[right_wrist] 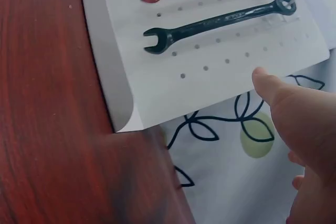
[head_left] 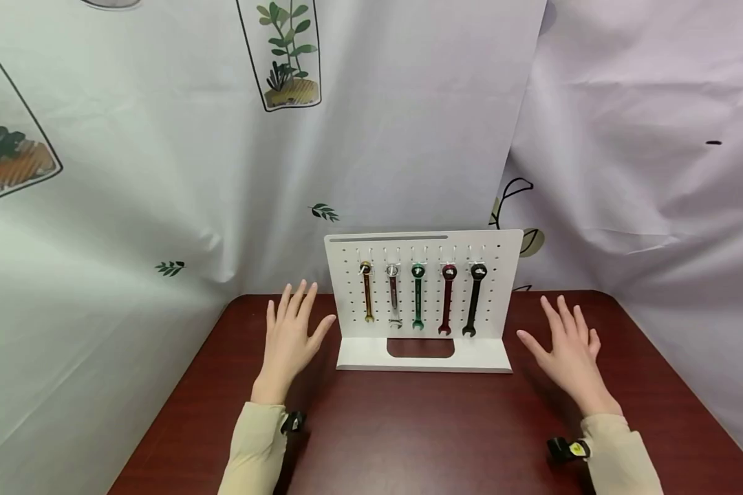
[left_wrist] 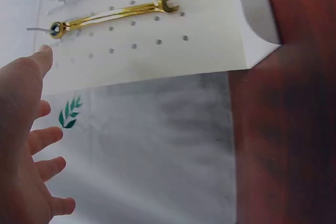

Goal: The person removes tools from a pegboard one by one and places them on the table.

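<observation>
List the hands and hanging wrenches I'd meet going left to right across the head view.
Left hand → gold wrench → silver wrench → green wrench → red wrench → black wrench → right hand.

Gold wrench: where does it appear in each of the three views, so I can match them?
Head: gold wrench hangs leftmost of five, just below picture centre.
Left wrist: upper left, slanting slightly up to the right.
Right wrist: not in it.
Shared landmark: white pegboard, in all three.
</observation>
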A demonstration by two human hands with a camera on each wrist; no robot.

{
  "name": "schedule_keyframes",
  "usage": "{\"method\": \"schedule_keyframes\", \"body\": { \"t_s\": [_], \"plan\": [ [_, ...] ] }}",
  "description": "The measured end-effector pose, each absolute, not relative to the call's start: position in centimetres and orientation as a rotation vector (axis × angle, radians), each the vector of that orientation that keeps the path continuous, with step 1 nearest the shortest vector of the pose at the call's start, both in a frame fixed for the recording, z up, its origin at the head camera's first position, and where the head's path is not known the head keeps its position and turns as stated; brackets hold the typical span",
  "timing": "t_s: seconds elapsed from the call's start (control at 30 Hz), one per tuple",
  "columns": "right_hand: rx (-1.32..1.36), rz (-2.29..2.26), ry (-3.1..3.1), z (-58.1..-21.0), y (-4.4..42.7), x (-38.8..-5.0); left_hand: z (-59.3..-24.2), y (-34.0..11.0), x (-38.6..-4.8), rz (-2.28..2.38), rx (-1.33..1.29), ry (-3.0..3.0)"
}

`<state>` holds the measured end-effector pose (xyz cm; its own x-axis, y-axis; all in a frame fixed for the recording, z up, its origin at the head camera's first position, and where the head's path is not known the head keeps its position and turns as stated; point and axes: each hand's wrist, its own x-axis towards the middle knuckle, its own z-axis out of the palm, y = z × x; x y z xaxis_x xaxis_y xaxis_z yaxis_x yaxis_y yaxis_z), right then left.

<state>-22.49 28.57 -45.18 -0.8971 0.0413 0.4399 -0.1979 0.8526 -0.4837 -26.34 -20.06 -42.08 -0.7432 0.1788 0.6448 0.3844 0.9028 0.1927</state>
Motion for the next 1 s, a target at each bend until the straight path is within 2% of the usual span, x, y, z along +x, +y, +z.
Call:
{"method": "schedule_keyframes", "body": {
  "t_s": [0.53, 1.0],
  "plan": [
    [0.219, 0.837, -2.437, -41.7, 27.3, -22.0, -35.3, -18.9, -29.2, -0.682, -0.618, -2.143],
    [0.329, 0.816, -2.329, -39.8, 25.6, -22.3, -32.8, -18.6, -31.8, -1.065, -0.589, -2.257]
  ]
}}
